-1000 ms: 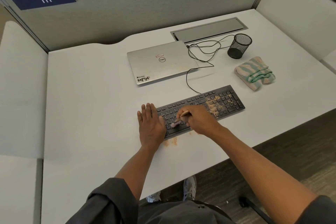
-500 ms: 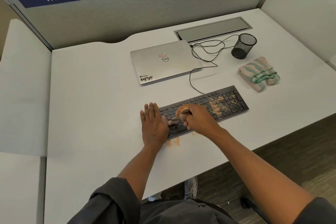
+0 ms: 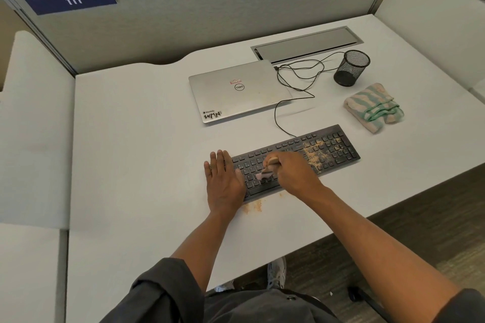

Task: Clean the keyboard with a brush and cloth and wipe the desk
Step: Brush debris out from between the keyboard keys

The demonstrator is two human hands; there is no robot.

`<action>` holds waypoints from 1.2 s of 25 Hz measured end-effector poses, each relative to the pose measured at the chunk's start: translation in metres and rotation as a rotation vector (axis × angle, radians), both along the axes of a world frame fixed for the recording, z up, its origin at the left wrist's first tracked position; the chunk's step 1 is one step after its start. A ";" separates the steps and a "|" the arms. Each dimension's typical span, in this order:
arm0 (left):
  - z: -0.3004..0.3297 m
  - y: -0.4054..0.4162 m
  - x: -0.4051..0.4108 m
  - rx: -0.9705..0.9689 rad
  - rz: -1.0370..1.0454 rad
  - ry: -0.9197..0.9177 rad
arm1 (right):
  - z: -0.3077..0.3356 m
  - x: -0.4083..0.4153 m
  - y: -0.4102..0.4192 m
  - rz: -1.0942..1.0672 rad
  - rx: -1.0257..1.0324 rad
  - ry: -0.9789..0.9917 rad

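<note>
A black keyboard lies slanted on the white desk, with tan dust spread over its right half. My left hand rests flat on the desk and the keyboard's left end, fingers straight. My right hand grips a small wooden-handled brush, whose pale bristles touch the left-middle keys. A patch of tan dust lies on the desk just in front of the keyboard. A folded green-and-beige striped cloth sits to the right, behind the keyboard.
A shut silver laptop lies behind the keyboard, with black cables looping toward a cable tray. A black mesh pen cup stands near the cloth. Grey partition walls enclose the desk at the back and sides.
The brush has made short strokes over the left-middle keys, shifting slightly. My left hand has stayed flat in place. The camera view moved a little.
</note>
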State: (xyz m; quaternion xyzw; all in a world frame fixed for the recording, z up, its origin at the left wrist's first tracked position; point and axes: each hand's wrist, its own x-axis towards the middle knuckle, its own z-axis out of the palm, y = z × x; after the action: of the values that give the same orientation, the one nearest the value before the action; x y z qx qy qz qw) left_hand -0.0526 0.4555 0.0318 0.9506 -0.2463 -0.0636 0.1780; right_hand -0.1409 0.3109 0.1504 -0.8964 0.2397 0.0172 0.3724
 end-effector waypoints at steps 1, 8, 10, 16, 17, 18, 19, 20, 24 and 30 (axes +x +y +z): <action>0.000 0.000 0.001 0.001 0.002 -0.001 | -0.001 -0.001 -0.006 -0.026 0.003 -0.003; -0.002 0.002 0.000 0.023 -0.013 -0.005 | 0.004 -0.009 -0.008 -0.050 0.144 -0.030; 0.000 0.002 0.000 0.033 -0.019 -0.006 | 0.003 -0.013 -0.013 -0.041 0.093 -0.029; -0.001 -0.003 0.000 0.076 -0.048 -0.011 | 0.016 -0.013 -0.039 -0.161 0.162 -0.155; 0.000 -0.006 -0.001 0.065 -0.053 -0.013 | 0.016 -0.012 -0.039 -0.137 0.174 -0.156; 0.000 -0.009 -0.002 0.059 -0.064 -0.010 | 0.013 -0.011 -0.038 -0.108 0.178 -0.143; 0.001 -0.013 -0.002 0.065 -0.081 -0.003 | 0.010 -0.011 -0.037 -0.081 0.175 -0.142; 0.001 -0.018 -0.003 0.078 -0.100 -0.001 | 0.006 -0.009 -0.040 -0.065 0.144 -0.141; 0.002 -0.031 -0.005 0.103 -0.139 -0.008 | 0.003 -0.002 -0.063 -0.038 0.103 -0.108; 0.004 -0.052 -0.012 0.118 -0.122 0.003 | 0.007 0.013 -0.072 0.119 -0.100 -0.122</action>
State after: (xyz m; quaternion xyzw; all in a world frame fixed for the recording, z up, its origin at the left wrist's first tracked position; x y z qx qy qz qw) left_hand -0.0650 0.4031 0.0362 0.9426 -0.2992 -0.0899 0.1178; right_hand -0.1284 0.2386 0.1571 -0.9259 0.1635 -0.0272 0.3395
